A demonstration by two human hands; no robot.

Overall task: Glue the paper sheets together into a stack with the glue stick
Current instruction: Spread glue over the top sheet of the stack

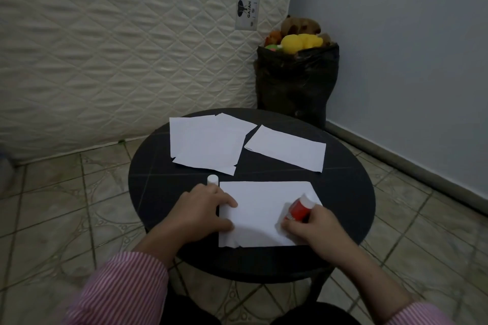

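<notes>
Gluing step: the right hand (pixel 306 227), clamped on the glue stick (pixel 299 210), rubs the near sheet's (pixel 258 208) right edge; the left hand (pixel 203 208) lies flat, pinning its left edge. Next, lay a sheet from the pile (pixel 208 142) behind it squarely on top

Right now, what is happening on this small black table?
A person is gluing paper. The right hand holds a red glue stick with its tip down on the near sheet, close to the right edge. The left hand presses the sheet's left side flat on the round table. The white cap stands beside that hand. Further back lie an overlapping pile of sheets and a separate sheet, not yet added.
</notes>
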